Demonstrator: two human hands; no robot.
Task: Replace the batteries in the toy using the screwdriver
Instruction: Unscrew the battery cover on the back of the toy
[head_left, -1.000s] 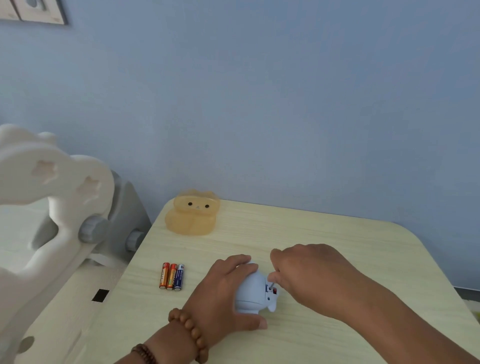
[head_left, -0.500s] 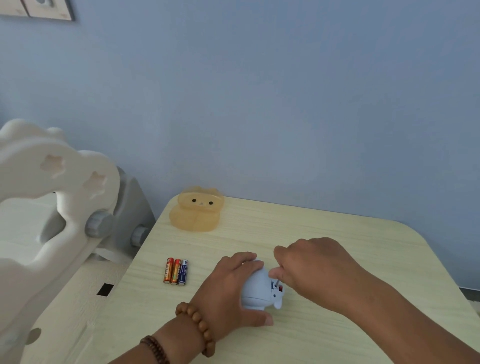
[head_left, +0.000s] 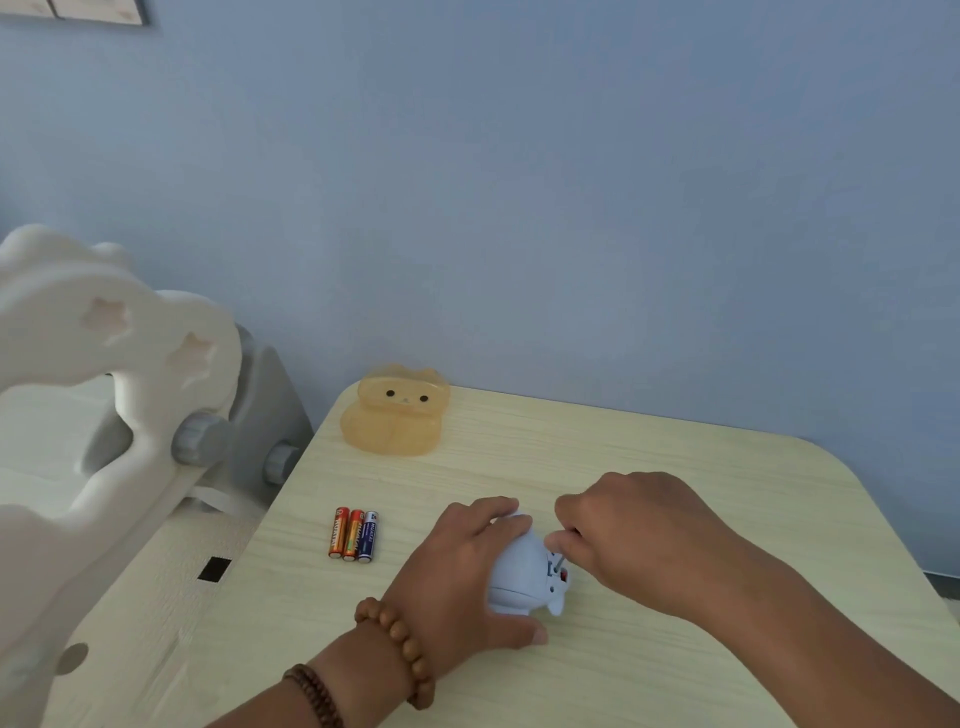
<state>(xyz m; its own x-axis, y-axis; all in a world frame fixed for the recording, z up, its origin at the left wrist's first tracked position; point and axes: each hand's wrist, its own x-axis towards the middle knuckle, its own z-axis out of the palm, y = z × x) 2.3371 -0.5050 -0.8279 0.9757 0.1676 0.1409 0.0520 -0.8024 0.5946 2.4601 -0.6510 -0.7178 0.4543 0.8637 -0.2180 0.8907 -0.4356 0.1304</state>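
The grip of the right hand (head_left: 639, 540) is pressed together: thumb and fingertips pinch the top of a thin grey metal screwdriver (head_left: 558, 562), of which only a short length of shaft shows below the fingers. The shaft slants down and slightly towards the person, and its tip meets the right-facing end of the small pale-blue rounded plastic toy (head_left: 522, 577), beside a small red spot. That is the relation that matters: the toy lies directly below and to the left of the pinch, so the tool's long axis probably has to stay lined up with the screw while it turns. Whether the tip sits in a screw head is too small to tell. The left hand (head_left: 462, 577) wraps the toy from the left and holds it against the pale wood-grain counter (head_left: 675, 457). Well apart to the left lie three slim batteries (head_left: 354, 534), two orange and one blue, side by side and touching, nearer the left hand. Farther back stands a translucent amber animal-faced figure (head_left: 395, 415).
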